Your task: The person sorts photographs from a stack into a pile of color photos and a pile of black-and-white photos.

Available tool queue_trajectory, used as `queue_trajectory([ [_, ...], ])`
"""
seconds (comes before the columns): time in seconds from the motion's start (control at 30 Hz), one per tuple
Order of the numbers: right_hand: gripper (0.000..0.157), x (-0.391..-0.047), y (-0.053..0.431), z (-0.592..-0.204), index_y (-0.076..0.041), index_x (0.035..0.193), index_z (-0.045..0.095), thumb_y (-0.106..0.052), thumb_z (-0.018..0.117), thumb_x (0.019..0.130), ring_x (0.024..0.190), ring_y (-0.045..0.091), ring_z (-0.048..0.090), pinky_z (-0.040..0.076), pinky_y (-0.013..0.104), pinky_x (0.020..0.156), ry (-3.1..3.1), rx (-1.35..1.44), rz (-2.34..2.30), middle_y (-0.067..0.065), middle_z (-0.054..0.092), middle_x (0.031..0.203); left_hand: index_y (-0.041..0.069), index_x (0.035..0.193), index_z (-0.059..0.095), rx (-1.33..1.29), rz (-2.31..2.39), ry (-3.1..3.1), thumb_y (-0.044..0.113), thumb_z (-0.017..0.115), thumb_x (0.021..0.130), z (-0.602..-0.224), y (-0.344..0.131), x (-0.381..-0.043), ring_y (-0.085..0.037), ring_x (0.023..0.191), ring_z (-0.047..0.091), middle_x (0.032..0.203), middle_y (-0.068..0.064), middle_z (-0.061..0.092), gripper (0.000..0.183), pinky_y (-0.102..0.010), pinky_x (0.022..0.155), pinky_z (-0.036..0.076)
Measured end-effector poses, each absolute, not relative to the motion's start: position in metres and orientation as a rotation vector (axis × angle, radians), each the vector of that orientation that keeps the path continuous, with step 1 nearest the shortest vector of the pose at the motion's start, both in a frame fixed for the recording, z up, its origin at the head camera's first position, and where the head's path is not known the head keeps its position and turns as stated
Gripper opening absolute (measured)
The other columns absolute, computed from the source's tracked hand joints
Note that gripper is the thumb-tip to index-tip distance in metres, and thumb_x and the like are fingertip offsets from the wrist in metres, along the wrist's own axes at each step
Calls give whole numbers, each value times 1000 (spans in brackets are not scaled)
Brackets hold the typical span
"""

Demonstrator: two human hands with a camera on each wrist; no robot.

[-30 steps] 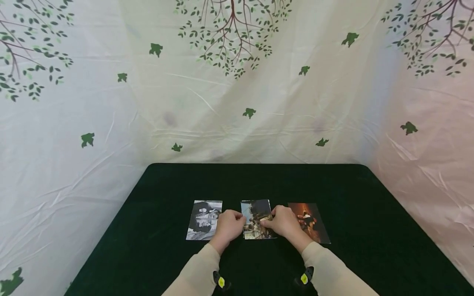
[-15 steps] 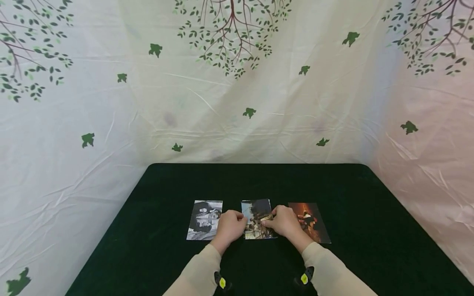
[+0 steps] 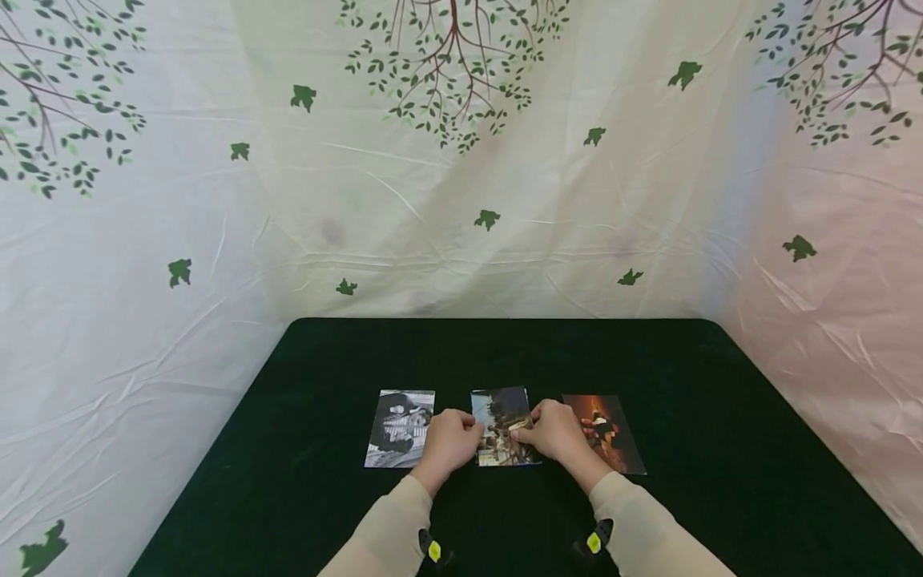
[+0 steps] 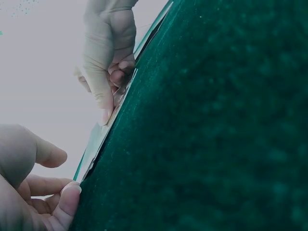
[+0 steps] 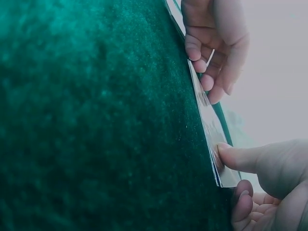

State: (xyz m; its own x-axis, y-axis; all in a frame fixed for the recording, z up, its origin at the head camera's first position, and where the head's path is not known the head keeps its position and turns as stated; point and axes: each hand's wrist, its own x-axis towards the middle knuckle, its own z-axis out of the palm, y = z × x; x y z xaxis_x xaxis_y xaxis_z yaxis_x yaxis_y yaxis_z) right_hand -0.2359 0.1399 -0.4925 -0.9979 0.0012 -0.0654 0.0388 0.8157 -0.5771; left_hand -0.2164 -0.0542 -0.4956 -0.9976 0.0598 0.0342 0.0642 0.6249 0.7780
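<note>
Three picture cards lie in a row. The middle one, a landscape scene (image 3: 497, 425), shows more than one layer at its edges in the right wrist view. On its left side is my left hand (image 3: 450, 441), fingertips touching the edge and thumb (image 4: 52, 155) lifted off. My right hand (image 3: 558, 433) pinches the right side, with its thumb (image 5: 236, 156) on the face and fingers at the edge. A black-and-white card (image 3: 397, 429) lies left of my left hand; an orange-brown card (image 3: 613, 429) is partly covered by my right hand.
A dark green cloth-covered table (image 3: 324, 353) spreads under the cards, with rounded far corners. Behind and at both sides hangs a pale curtain (image 3: 404, 240) printed with leaves and branches. Both wrists carry dark bands with yellow marks below the sleeves.
My left hand has shifted very slightly to the right against the middle card's edge. The right hand keeps its grip, and the outer cards stay where they were.
</note>
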Motion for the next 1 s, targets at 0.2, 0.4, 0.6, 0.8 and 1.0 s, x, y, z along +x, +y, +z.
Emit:
queue_trajectory([
  [0.2, 36, -235, 141, -490, -4, 90, 66, -32, 83, 75, 66, 18, 54, 44, 31, 54, 2919, 40, -969, 5, 58, 80, 0, 102, 72, -120, -1349, -2811, 18, 63, 90, -495, -54, -216, -14, 68, 57, 91, -8, 68, 24, -32, 60, 47],
  [0.4, 37, -236, 141, -492, -5, 90, 63, -31, 83, 74, 68, 19, 53, 43, 31, 55, 2926, 57, -992, 6, 56, 81, 1, 100, 73, -113, -1342, -2805, 20, 64, 90, -497, -55, -217, -14, 69, 57, 90, -7, 68, 23, -31, 60, 48],
  [0.6, 28, -236, 142, -494, -5, 90, 63, -25, 79, 80, 64, 17, 54, 43, 30, 54, 2940, 50, -1052, 4, 58, 75, 1, 100, 73, -101, -1360, -2819, 19, 64, 91, -495, -55, -217, -15, 70, 57, 89, -7, 68, 23, -32, 61, 48],
  [0.8, 15, -232, 148, -492, -4, 93, 66, -17, 69, 87, 67, 17, 54, 43, 31, 55, 2895, 102, -1256, 5, 61, 79, 2, 97, 74, -132, -1347, -2808, 18, 63, 91, -495, -54, -217, -14, 66, 56, 84, -5, 68, 20, -32, 60, 47],
  [1.0, 14, -228, 152, -491, -3, 96, 66, -15, 64, 90, 66, 19, 53, 44, 31, 54, 2699, 170, -1528, 7, 60, 81, 2, 98, 73, -107, -1401, -2804, 17, 62, 91, -494, -55, -218, -14, 65, 55, 83, -3, 66, 19, -31, 58, 46],
])
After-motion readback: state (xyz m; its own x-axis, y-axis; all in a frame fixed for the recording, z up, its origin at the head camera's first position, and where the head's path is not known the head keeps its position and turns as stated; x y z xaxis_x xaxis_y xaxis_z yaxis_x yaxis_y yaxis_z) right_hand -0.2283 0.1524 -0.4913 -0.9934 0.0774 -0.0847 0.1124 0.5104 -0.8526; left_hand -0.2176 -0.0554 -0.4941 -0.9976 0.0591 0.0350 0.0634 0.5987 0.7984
